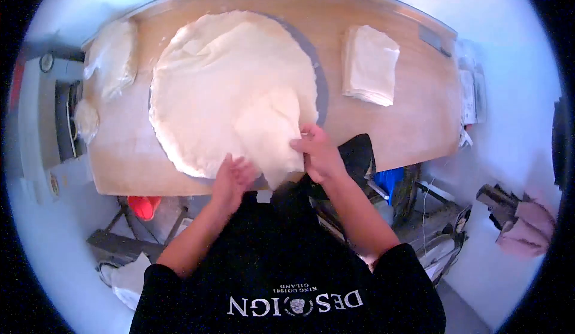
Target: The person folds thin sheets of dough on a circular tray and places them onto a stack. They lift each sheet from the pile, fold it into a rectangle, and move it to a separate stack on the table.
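A large round layer of pale, thin dough sheets (pixel 215 94) covers most of a grey round mat (pixel 321 94) on the wooden table. My right hand (pixel 320 154) pinches the right edge of one loose dough sheet (pixel 269 124) between thumb and fingers. That sheet lies over the lower right of the round, its near corner hanging past the table's front edge. My left hand (pixel 233 181) rests at the near rim of the round, fingers apart and holding nothing, just left of the loose sheet.
To the right on the wooden table (pixel 413 118) lies a stack of folded pale sheets (pixel 371 64). A clear plastic bag (pixel 117 58) with pale contents is at the left, with a smaller bag (pixel 87 121) below it. Under the table is a red container (pixel 144 207).
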Available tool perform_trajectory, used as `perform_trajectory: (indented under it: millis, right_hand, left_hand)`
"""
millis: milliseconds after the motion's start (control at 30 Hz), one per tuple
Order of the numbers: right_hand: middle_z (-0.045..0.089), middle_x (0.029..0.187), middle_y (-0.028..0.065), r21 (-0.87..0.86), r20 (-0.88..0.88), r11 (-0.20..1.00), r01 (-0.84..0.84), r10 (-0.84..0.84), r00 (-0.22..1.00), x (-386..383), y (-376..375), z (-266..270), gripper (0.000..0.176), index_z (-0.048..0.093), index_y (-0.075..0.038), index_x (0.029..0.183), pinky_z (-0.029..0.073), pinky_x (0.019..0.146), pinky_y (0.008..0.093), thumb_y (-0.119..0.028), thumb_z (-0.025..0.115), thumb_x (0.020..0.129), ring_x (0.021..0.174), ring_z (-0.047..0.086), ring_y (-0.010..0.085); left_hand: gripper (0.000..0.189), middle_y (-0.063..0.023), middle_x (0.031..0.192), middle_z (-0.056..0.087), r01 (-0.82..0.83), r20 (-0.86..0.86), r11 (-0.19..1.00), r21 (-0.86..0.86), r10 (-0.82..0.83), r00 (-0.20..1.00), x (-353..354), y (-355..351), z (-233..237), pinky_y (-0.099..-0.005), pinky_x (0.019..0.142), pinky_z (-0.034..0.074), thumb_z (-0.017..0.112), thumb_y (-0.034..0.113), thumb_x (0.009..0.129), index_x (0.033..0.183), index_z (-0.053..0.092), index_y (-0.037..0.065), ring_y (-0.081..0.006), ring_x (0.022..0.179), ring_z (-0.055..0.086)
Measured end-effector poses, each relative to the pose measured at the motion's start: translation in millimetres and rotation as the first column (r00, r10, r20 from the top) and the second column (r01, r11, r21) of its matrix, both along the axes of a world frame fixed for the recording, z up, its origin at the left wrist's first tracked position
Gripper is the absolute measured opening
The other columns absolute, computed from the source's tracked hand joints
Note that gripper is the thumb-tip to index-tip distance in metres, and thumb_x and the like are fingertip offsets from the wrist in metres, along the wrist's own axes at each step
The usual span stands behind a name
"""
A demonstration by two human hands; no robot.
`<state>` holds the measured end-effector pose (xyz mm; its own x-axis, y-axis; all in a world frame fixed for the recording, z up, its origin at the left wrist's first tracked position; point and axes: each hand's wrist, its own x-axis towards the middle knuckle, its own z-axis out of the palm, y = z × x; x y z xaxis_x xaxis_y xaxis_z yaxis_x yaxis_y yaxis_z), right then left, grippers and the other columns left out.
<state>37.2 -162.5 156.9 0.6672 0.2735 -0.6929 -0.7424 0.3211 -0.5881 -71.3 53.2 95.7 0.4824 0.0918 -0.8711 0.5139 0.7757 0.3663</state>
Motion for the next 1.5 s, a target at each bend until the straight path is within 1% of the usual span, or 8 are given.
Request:
perform_trajectory:
  millis: [100,533,733,800,933,1100,1267,1500]
  right_hand:
    - [0.062,0.112,0.0158,-0.018,0.017,0.985,0.172,-0.172,0.985,7,-38,22,0.045,0.047,0.004,0.126,0.054,0.090,0.0371,0.004,0.059,0.083,0.099,0.064,0.0239]
    - [0.064,0.105,0.0132,-0.068,0.584,0.889,0.454,-0.333,0.740,156,-236,72,0.049,0.049,0.003,0.127,0.054,0.079,0.0325,-0.001,0.063,0.080,0.091,0.065,0.0216]
    - [0.065,0.086,0.0078,-0.532,0.407,0.765,0.363,-0.145,0.902,163,-281,-69,0.051,0.055,-0.002,0.122,0.050,0.063,0.0303,0.002,0.067,0.073,0.073,0.062,0.0174]
    - [0.066,0.087,0.0082,-0.623,0.359,0.707,0.334,-0.121,0.926,157,-276,-104,0.049,0.056,-0.001,0.120,0.050,0.064,0.0308,0.003,0.067,0.072,0.074,0.062,0.0173]
    - [0.067,0.091,0.0134,-0.833,0.395,0.454,0.316,0.088,0.915,152,-281,-126,0.044,0.058,-0.003,0.120,0.052,0.071,0.0369,-0.003,0.065,0.076,0.079,0.065,0.0272]
    - [0.066,0.103,0.0171,-0.896,0.443,0.156,0.415,0.350,0.826,196,-296,-97,0.042,0.057,-0.009,0.123,0.052,0.082,0.0420,-0.011,0.062,0.081,0.094,0.064,0.0336]
    - [0.061,0.116,0.0145,-0.868,0.468,0.293,0.402,0.752,0.463,272,-329,-104,0.038,0.063,-0.012,0.116,0.049,0.085,0.0362,-0.007,0.064,0.079,0.104,0.061,0.0294]
    - [0.061,0.119,0.0166,-0.997,0.018,-0.040,0.066,0.710,0.704,313,-319,-126,0.030,0.069,-0.010,0.101,0.049,0.090,0.0382,-0.022,0.070,0.074,0.108,0.060,0.0330]
  left_hand:
    - [0.039,-0.0090,0.112,0.060,0.203,0.099,0.895,-0.396,-0.178,0.979,30,-46,28,-0.0304,0.087,0.049,0.056,0.011,0.092,0.129,0.049,0.000,-0.0174,0.097,0.058]
    - [0.049,-0.0072,0.107,0.061,0.459,0.592,0.863,0.214,-0.488,0.642,305,-203,72,-0.0326,0.083,0.050,0.060,0.006,0.086,0.133,0.046,0.002,-0.0173,0.093,0.059]
    - [0.042,-0.0088,0.108,0.064,0.509,0.298,0.537,0.673,-0.826,0.478,328,-232,-34,-0.0317,0.080,0.051,0.061,0.010,0.086,0.127,0.052,0.006,-0.0183,0.091,0.062]
    - [0.055,-0.0131,0.118,0.058,0.394,-0.217,-0.035,0.919,-0.877,0.428,320,-237,-75,-0.0426,0.096,0.044,0.065,0.007,0.079,0.131,0.048,0.003,-0.0306,0.102,0.059]
    - [0.058,-0.0186,0.130,0.052,-0.108,-0.101,-0.159,0.981,-0.906,0.411,287,-264,-38,-0.0462,0.106,0.037,0.064,0.009,0.078,0.133,0.047,0.004,-0.0366,0.119,0.050]
    - [0.065,-0.0220,0.148,0.036,-0.198,-0.291,-0.247,0.949,-0.925,-0.243,271,-297,-40,-0.0480,0.116,0.026,0.067,0.023,0.084,0.141,0.040,0.004,-0.0377,0.139,0.033]
    - [0.071,-0.0207,0.150,0.034,-0.199,-0.385,-0.340,0.919,-0.883,-0.268,259,-301,-48,-0.0505,0.116,0.023,0.068,0.026,0.083,0.144,0.037,0.005,-0.0380,0.141,0.029]
    - [0.078,-0.0216,0.154,0.026,-0.298,-0.431,-0.345,0.890,-0.849,-0.306,255,-291,-56,-0.0529,0.117,0.021,0.070,0.023,0.078,0.145,0.035,0.005,-0.0408,0.143,0.024]
